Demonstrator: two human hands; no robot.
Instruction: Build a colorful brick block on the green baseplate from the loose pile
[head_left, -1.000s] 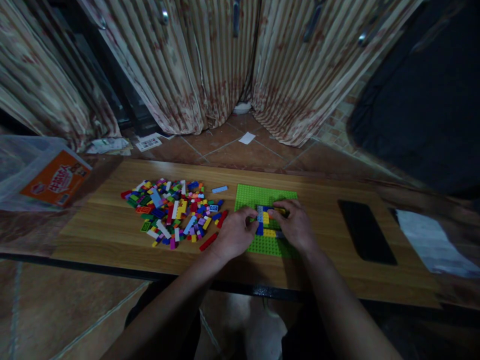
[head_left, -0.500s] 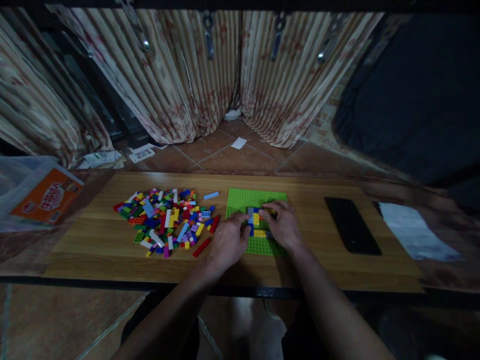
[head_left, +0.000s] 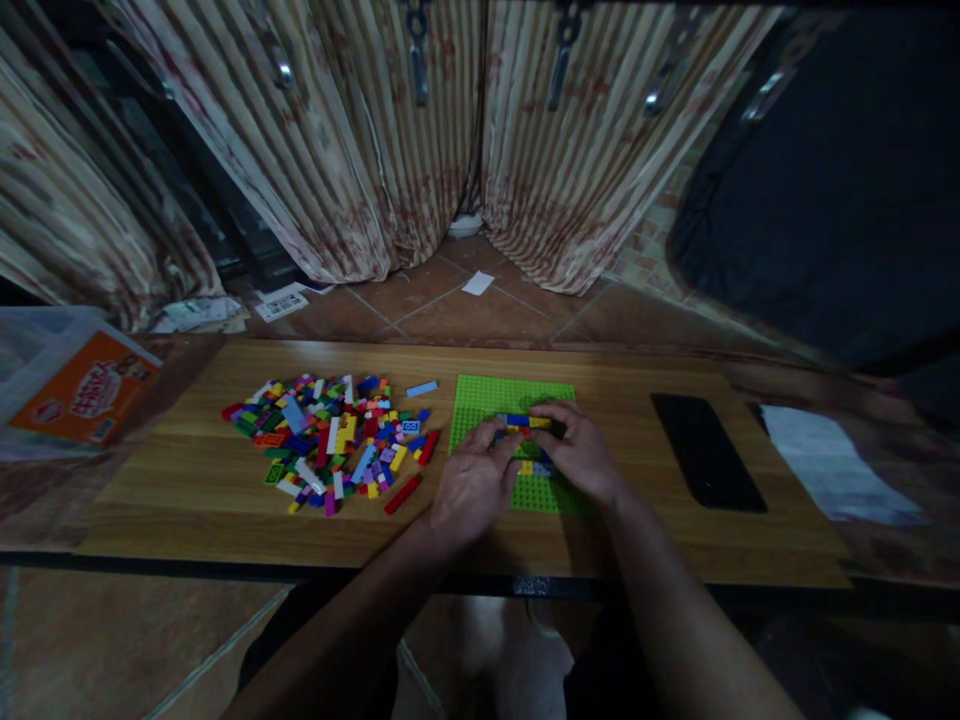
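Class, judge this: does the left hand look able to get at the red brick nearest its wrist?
Probably yes: the red brick lies uncovered on the table beside the left hand, though that hand is busy at the green plate.

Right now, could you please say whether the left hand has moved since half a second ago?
Yes, the left hand has shifted rightward across the green baseplate.

There are two hands, one left hand [head_left: 472, 485] and one right hand [head_left: 581, 452], at one tabletop [head_left: 600, 550] with one green baseplate [head_left: 480, 395], one heap of toy bricks [head_left: 348, 436] too jumbled to count, two long red bricks [head_left: 403, 494] and one light-blue brick [head_left: 421, 388] beside it, one black slab [head_left: 708, 452], and one clear tub [head_left: 41, 332].
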